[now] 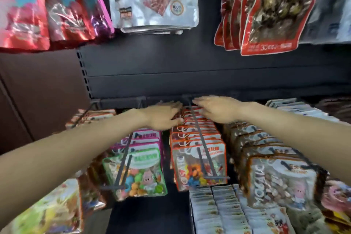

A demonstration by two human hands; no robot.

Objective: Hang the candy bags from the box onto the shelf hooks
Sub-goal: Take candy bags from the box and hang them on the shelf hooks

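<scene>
Both hands, left hand (163,117) and right hand (218,109), press flat-fingered on the orange candy bags (197,138) at twelve o'clock; that hook (201,138) looks nearly full, box unseen.

The candy bags (199,165) on the middle hook are showing orange-red borders around clear fronts with mixed bright sweets. The green bag (136,173) beside them is showing pastel candies, with pink bags (146,138) behind it. The brown bags (281,178) are carrying white lettering. The hook (201,138) is looking dark grey, and the shelf back (152,70) black.
</scene>
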